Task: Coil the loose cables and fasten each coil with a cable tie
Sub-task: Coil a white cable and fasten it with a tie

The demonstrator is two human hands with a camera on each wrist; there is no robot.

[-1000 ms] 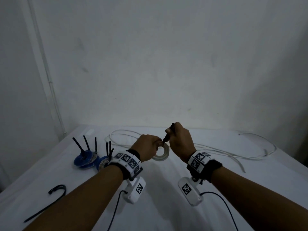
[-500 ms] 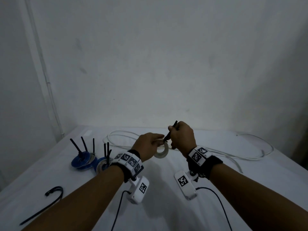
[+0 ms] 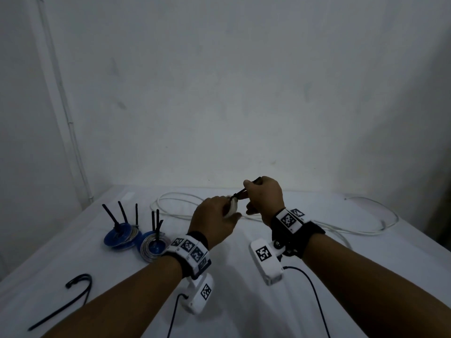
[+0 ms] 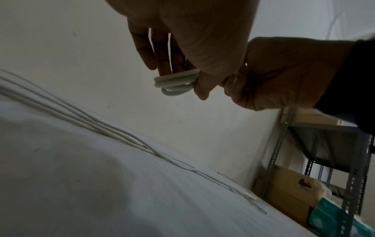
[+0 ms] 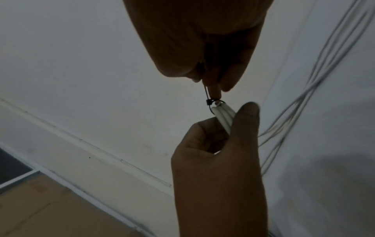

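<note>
Above the white table [image 3: 244,301], the left hand [image 3: 214,222] pinched a small white cable coil [image 4: 176,84]. The right hand [image 3: 264,197] pinched the tail of a black cable tie [image 5: 209,102] looped round the coil, seemingly not quite snug. Loose white cable [image 3: 353,231] lay behind.

Dim, grainy frames; edges seemingly warped, soft.

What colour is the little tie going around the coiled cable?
Black. The thin plastic cable tie loops around the white coiled cable, clearest in the right wrist view.
</note>
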